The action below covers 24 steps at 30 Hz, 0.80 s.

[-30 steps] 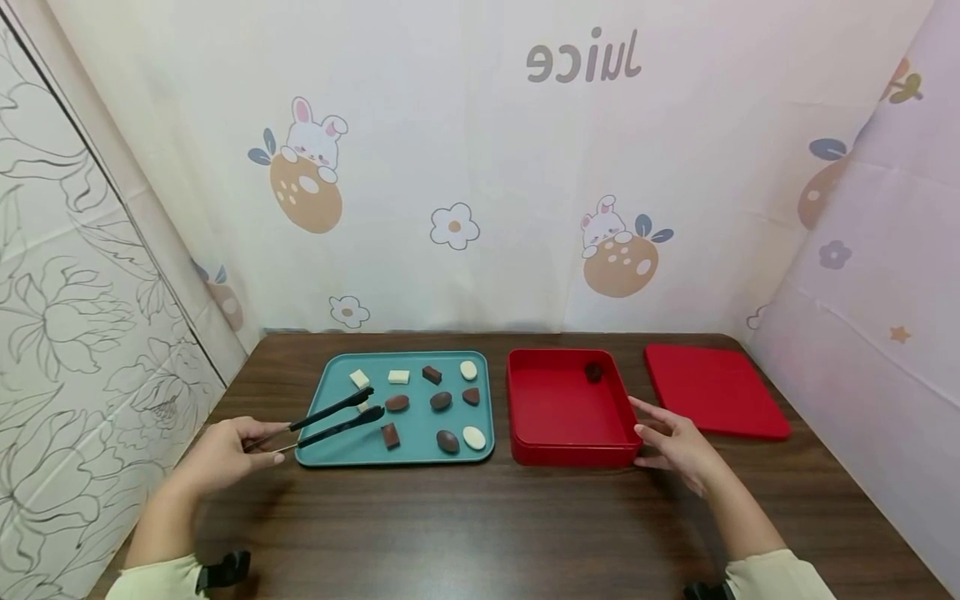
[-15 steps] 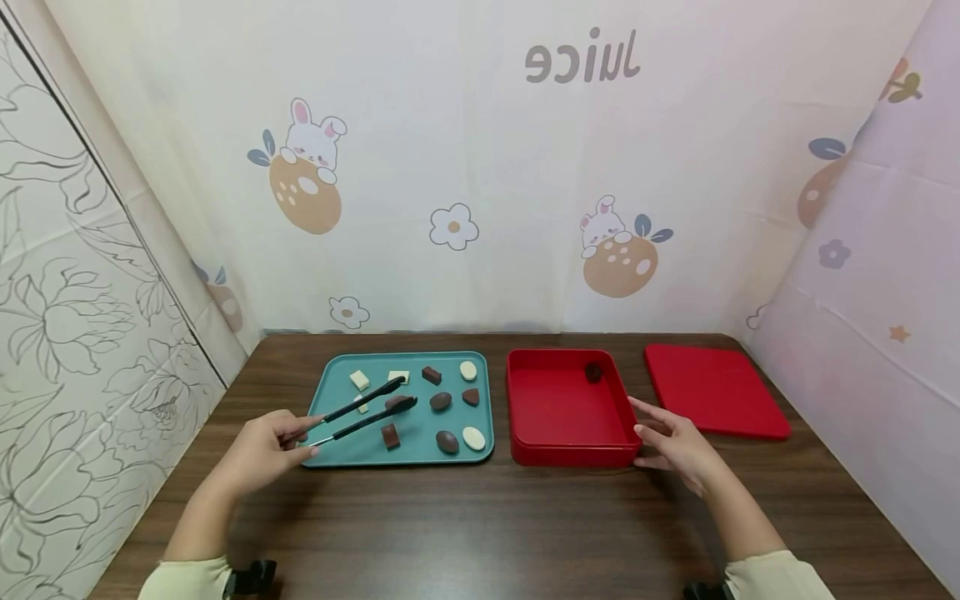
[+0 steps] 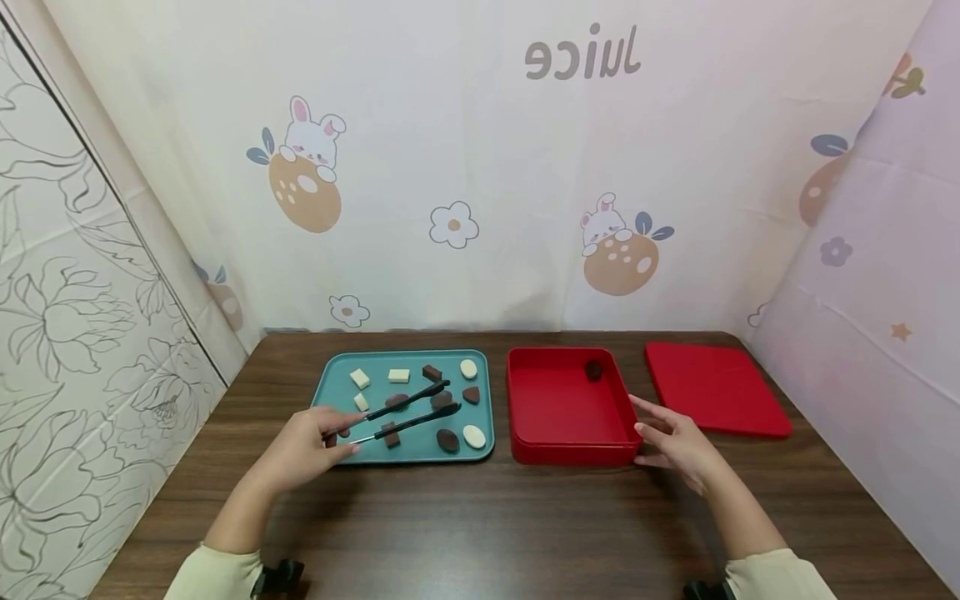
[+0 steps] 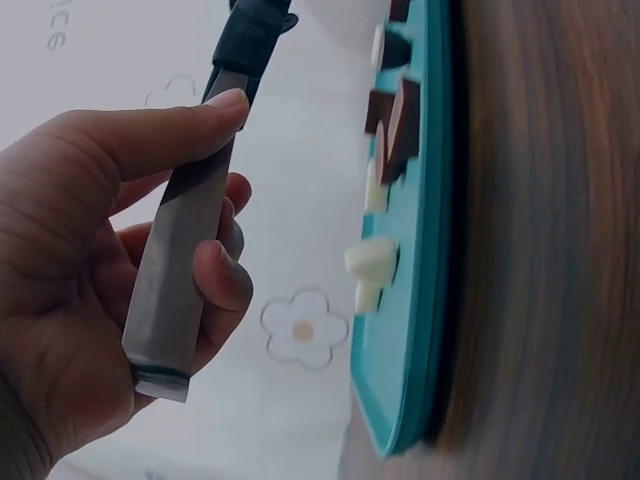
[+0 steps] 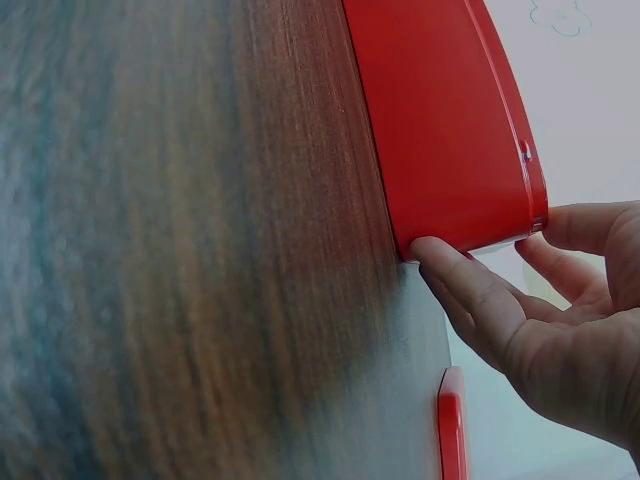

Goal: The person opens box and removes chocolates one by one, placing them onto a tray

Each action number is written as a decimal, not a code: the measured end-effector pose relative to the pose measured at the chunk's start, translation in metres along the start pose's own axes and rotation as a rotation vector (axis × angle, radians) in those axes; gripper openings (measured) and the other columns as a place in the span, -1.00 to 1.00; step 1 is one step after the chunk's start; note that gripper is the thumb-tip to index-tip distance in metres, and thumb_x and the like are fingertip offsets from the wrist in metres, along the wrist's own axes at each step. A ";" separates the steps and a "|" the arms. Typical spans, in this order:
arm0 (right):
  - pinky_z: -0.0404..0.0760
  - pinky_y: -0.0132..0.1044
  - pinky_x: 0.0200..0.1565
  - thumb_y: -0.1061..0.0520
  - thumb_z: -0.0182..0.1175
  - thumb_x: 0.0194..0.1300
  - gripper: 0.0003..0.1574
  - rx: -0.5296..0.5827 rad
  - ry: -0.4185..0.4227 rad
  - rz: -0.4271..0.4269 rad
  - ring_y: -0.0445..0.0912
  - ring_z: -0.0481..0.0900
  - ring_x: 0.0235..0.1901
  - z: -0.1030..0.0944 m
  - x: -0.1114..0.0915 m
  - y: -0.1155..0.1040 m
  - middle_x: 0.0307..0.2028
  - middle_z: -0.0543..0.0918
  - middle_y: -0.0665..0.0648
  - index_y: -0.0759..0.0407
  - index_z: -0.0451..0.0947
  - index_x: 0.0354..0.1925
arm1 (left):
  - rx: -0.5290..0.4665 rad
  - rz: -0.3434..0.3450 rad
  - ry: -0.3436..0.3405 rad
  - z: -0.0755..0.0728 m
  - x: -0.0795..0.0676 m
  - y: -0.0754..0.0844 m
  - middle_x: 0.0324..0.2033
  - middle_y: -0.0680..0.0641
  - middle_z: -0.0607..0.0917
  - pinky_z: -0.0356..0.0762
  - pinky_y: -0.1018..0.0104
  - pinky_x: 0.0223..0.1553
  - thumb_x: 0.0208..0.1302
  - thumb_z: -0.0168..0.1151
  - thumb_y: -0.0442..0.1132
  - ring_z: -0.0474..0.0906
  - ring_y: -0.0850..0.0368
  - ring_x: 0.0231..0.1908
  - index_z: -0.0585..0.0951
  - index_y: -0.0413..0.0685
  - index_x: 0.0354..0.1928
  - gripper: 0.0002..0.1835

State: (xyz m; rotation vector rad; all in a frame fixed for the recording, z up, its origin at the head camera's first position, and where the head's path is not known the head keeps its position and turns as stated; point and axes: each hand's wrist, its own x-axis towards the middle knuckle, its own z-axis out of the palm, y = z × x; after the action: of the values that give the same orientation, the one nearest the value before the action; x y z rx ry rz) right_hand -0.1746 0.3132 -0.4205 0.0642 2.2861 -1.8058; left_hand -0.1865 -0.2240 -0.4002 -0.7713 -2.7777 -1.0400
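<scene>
My left hand [image 3: 307,446] grips black-tipped metal tongs [image 4: 175,285] between thumb and fingers. Their two arms stand apart over the teal tray [image 3: 327,390], with nothing pinched between the tips. The tips overlap a dark oval chocolate [image 3: 441,399] in the head view. Several brown and white chocolates lie spread on the tray, among them a white egg-shaped one [image 3: 473,436] and a brown block [image 3: 431,372]. My right hand [image 3: 678,443] rests extended fingers against the right side of a red box [image 3: 573,454]. One dark chocolate [image 3: 593,371] sits inside the box, toward its back right.
A flat red lid [image 3: 716,389] lies on the wooden table [image 3: 480,529] to the right of the box. A printed curtain [image 3: 457,150] hangs behind the table, with more cloth down both sides.
The left hand has carried the tongs rightward across the tray, from its left part to the dark oval chocolates near the middle. My right hand keeps its place against the box.
</scene>
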 end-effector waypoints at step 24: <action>0.62 0.04 -0.08 0.23 0.02 0.49 -0.22 0.008 -0.006 -0.003 0.39 0.31 0.23 0.002 -0.001 -0.001 0.31 0.16 0.58 0.23 -0.06 0.52 | 0.092 0.097 0.010 0.051 0.041 0.054 -0.45 0.16 0.45 0.41 0.41 -0.54 0.12 0.47 -0.21 0.35 0.35 -0.56 0.67 0.06 0.12 -0.53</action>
State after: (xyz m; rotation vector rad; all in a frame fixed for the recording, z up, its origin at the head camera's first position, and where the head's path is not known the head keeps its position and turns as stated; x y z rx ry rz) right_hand -0.1733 0.3115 -0.4195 0.0572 2.2765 -1.8139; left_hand -0.1913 -0.1395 -0.3971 -0.8754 -2.7271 -0.8913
